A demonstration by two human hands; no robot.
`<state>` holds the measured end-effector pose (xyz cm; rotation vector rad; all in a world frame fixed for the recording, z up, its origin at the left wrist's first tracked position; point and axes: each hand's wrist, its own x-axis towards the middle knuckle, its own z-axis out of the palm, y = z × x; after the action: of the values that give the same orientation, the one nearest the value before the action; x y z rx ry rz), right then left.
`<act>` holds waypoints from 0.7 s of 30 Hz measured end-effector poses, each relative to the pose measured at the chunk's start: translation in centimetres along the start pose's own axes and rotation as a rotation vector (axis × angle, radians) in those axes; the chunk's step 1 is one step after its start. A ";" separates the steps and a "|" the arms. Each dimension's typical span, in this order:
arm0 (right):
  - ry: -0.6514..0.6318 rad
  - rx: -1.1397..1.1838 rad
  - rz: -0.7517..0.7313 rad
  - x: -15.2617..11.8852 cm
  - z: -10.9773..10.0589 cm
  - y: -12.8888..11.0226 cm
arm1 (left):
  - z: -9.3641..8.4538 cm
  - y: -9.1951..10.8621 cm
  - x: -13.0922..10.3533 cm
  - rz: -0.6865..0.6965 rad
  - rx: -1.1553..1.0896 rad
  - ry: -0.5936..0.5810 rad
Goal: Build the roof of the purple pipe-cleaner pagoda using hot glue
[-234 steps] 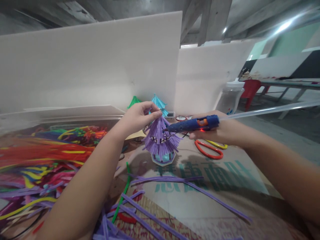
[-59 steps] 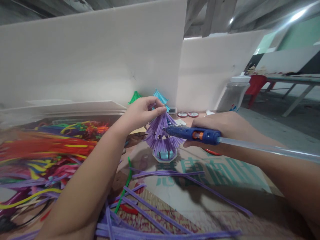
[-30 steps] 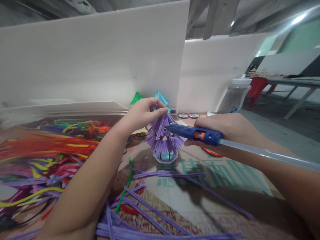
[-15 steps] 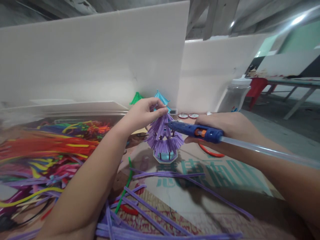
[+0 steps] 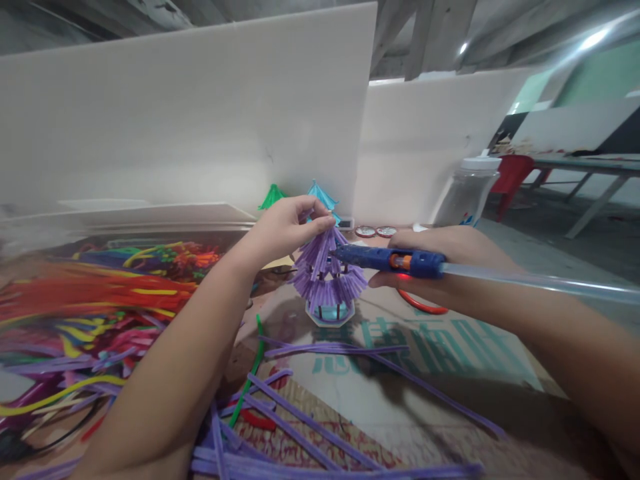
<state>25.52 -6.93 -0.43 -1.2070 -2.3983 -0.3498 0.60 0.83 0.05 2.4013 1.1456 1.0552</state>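
A purple pagoda-like model [image 5: 331, 291] with two tiers of pipe-cleaner roof stands upright on an octagonal base in the middle. My left hand [image 5: 300, 227] pinches the peak of its upper roof between thumb and fingers. Wrapped in my right hand [image 5: 440, 250] is a blue glue gun [image 5: 380, 259], with a long clear glue stick [image 5: 525, 280] sticking out of its rear. The gun's nozzle is at the right side of the upper roof, close to my left fingertips; whether it touches cannot be told.
Colourful pipe cleaners [image 5: 100, 293] are heaped at the left. Loose purple strips [image 5: 310, 420] lie in front. Green [image 5: 273, 197] and light-blue [image 5: 323, 195] roofs stand behind, before a white board [image 5: 200, 120]. A clear bottle [image 5: 465, 193] stands at the back right.
The glue gun has tilted slightly, its rear end and glue stick a little higher, and a red glow now shows beneath it. My left hand keeps its pinch on the roof peak.
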 end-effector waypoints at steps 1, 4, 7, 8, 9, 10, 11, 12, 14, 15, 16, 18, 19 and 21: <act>-0.010 0.000 -0.002 0.0 0.0 0.0 | 0.0 0.0 0.0 0.001 0.004 0.001; -0.027 0.001 -0.016 -0.1 -0.1 -0.1 | 0.0 0.1 0.0 0.010 0.015 0.008; -0.029 -0.002 -0.032 0.0 -0.1 -0.2 | 0.0 0.0 0.0 0.017 0.014 0.015; -0.032 -0.005 -0.030 0.0 -0.1 -0.3 | 0.0 0.0 0.0 0.018 0.013 0.015; -0.036 -0.007 -0.022 0.1 -0.1 -0.4 | 0.0 0.0 0.0 0.017 0.013 0.014; -0.045 -0.009 -0.012 0.1 -0.1 -0.5 | 0.0 0.0 0.0 0.014 0.015 0.013; -0.055 -0.009 0.000 0.2 0.0 -0.6 | 0.0 0.0 0.0 0.013 0.018 0.013; -0.067 -0.008 0.012 0.2 0.0 -0.6 | 0.0 0.0 0.0 0.012 0.021 0.012; -0.091 -0.001 0.029 0.2 0.0 -0.6 | 0.0 0.0 0.0 0.016 0.022 0.014; -0.092 0.002 0.030 0.2 0.1 -0.6 | 0.0 0.0 0.0 0.019 0.021 0.015; -0.086 0.010 0.025 0.2 0.1 -0.4 | 0.0 0.0 0.0 0.020 0.018 0.015; -0.068 0.057 -0.007 0.1 0.1 -0.1 | 0.0 0.0 0.0 0.016 0.015 0.015; -0.068 0.096 -0.027 0.1 0.1 0.1 | 0.0 0.0 0.0 0.012 0.017 0.015; -0.078 0.201 -0.049 0.0 -0.2 0.3 | 0.1 0.0 0.0 0.006 0.018 0.017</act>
<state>25.84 -6.79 -0.26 -1.0915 -2.4645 -0.0748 0.66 0.86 -0.01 2.4149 1.1591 1.0733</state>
